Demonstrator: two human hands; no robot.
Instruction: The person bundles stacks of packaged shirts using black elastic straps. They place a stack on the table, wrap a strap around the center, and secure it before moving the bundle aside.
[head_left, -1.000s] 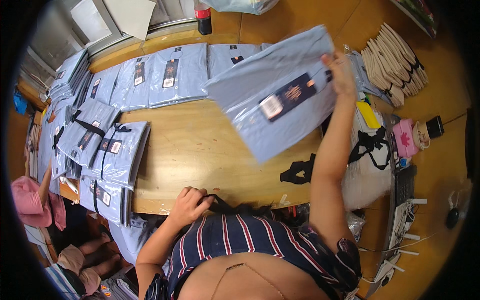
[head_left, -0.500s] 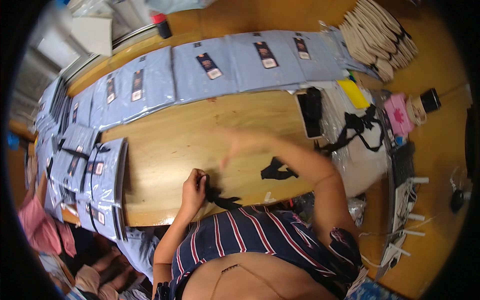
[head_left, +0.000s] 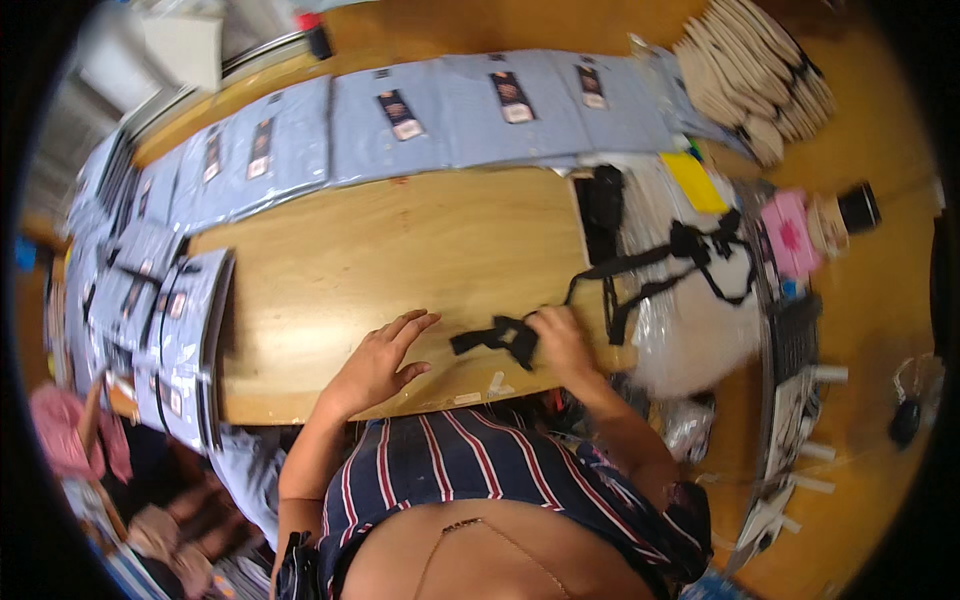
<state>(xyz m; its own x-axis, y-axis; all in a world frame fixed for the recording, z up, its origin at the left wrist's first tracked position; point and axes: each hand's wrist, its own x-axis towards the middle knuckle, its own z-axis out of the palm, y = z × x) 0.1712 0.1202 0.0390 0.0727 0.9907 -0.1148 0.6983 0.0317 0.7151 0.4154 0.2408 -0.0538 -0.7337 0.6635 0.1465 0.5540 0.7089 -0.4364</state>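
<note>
Tabletop (head_left: 330, 260) bears black strap (head_left: 521, 347) touching right fingers (head_left: 546, 319).

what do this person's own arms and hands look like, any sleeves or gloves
The left hand and right hand wear no gloves, and the forearms are bare. The sleeves are short and dark; the top is navy with red and white stripes.

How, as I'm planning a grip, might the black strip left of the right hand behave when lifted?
The black strip is probably floppy, given its bends. It looks narrow and thin, so likely light. Its loop might catch.
</note>
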